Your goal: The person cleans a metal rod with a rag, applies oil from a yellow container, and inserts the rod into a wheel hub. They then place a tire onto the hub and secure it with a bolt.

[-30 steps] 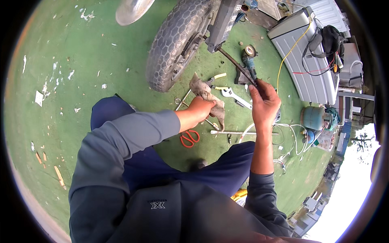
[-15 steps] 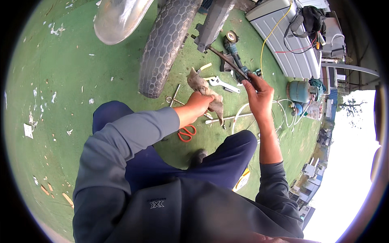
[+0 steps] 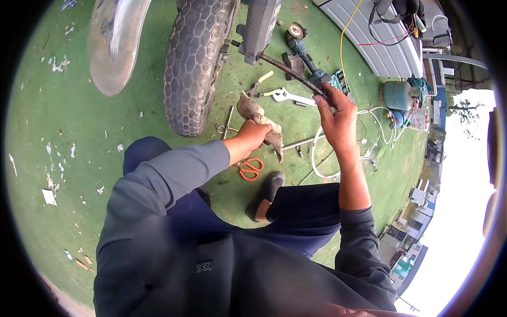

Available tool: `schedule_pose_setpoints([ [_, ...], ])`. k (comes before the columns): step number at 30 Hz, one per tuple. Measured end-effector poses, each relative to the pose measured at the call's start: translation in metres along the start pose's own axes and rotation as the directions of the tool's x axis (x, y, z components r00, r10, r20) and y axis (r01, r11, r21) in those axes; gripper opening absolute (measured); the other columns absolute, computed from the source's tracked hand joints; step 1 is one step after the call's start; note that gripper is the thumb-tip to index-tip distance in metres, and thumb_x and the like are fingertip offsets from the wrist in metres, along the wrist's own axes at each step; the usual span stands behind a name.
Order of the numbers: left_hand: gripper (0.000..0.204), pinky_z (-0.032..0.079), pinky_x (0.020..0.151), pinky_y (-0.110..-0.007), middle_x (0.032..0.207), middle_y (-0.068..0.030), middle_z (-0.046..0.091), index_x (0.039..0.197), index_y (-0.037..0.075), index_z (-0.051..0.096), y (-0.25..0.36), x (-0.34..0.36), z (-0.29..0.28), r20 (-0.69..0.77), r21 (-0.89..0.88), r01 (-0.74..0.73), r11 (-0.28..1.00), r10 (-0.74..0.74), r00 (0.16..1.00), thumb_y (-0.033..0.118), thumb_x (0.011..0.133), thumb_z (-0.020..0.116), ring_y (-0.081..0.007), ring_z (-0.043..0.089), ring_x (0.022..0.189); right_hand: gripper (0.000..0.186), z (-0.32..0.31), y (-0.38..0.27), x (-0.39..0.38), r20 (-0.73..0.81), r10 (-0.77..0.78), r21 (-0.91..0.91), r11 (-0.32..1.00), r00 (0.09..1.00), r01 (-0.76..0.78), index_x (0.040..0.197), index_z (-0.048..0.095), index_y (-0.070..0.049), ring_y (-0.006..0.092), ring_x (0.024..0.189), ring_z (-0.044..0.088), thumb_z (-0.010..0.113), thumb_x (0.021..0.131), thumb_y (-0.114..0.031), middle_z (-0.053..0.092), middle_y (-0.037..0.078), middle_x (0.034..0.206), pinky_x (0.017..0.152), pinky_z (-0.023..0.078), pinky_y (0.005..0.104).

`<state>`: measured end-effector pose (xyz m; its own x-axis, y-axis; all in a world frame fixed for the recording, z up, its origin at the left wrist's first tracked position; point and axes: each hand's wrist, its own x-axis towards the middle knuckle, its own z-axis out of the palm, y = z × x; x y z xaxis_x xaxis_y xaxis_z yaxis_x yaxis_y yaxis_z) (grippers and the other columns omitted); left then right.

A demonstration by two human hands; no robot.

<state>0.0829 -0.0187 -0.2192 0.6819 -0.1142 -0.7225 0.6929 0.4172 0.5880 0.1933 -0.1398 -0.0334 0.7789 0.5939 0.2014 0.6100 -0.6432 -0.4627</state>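
Dark shoe (image 3: 271,186) shows fuller; bare ankle (image 3: 261,212) come into view; more of fender (image 3: 114,50) visible.

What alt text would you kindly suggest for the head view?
A person's right hand grips a dark metal rod extending from a grey fork leg beside a tire; the left hand holds a stained rag. An adjustable wrench, pliers, orange-handled scissors and an angle grinder lie on the green floor.
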Motion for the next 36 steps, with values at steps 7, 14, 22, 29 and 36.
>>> schedule_pose_setpoints([
  [7,0.050,0.053,0.085,-0.045,0.099,-0.0264,0.071,0.097,-0.010,0.067,0.006,0.002,-0.009,0.048,0.806,-0.055,0.589,0.027,0.998,0.040,0.091,0.065,-0.0388,0.070,0.096,0.024,-0.005,0.028,0.021,0.008,-0.073,0.024,0.997,0.997,0.073,0.109,0.065,0.002,0.0312,0.080,0.064,0.065,0.096,-0.018,0.064,0.016,0.093,0.073,0.051,0.0360],
  [14,0.055,0.053,0.086,-0.045,0.107,-0.0226,0.071,0.123,-0.006,0.062,0.037,-0.048,0.000,0.082,0.801,-0.294,0.521,0.391,0.917,0.040,0.092,0.065,-0.0361,0.069,0.098,0.029,0.003,0.071,0.047,-0.030,-0.037,0.094,0.995,0.999,0.040,0.110,0.065,0.000,0.0354,0.082,0.063,0.061,0.099,-0.026,0.065,0.018,0.093,0.074,0.050,0.0382],
  [22,0.039,0.051,0.082,-0.028,0.110,-0.0086,0.068,0.132,-0.003,0.055,0.071,-0.109,0.012,-0.235,0.350,-0.620,0.702,0.707,0.667,0.016,0.099,0.064,-0.0110,0.061,0.093,0.032,0.015,0.112,0.070,-0.094,-0.060,0.175,0.982,0.994,0.075,0.113,0.066,-0.005,0.0422,0.094,0.065,0.059,0.099,-0.032,0.068,0.020,0.103,0.079,0.051,0.0455],
  [29,0.046,0.044,0.096,-0.040,0.111,-0.0135,0.064,0.130,0.000,0.057,0.121,-0.146,-0.007,-0.099,0.994,0.042,0.099,0.995,-0.005,0.016,0.089,0.072,-0.0275,0.057,0.105,0.031,0.009,0.119,0.066,-0.090,-0.162,0.237,0.955,0.983,0.179,0.107,0.065,-0.006,0.0400,0.089,0.063,0.058,0.099,-0.035,0.066,0.016,0.098,0.076,0.050,0.0452],
  [36,0.066,0.038,0.103,-0.045,0.127,-0.0142,0.059,0.138,0.008,0.055,0.157,-0.131,-0.034,-0.256,0.933,0.263,0.247,0.967,0.001,0.034,0.081,0.079,-0.0371,0.046,0.119,0.032,0.012,0.126,0.071,-0.098,-0.172,0.202,0.961,0.980,0.189,0.110,0.064,-0.002,0.0412,0.092,0.063,0.059,0.099,-0.031,0.066,0.018,0.101,0.079,0.051,0.0429],
])
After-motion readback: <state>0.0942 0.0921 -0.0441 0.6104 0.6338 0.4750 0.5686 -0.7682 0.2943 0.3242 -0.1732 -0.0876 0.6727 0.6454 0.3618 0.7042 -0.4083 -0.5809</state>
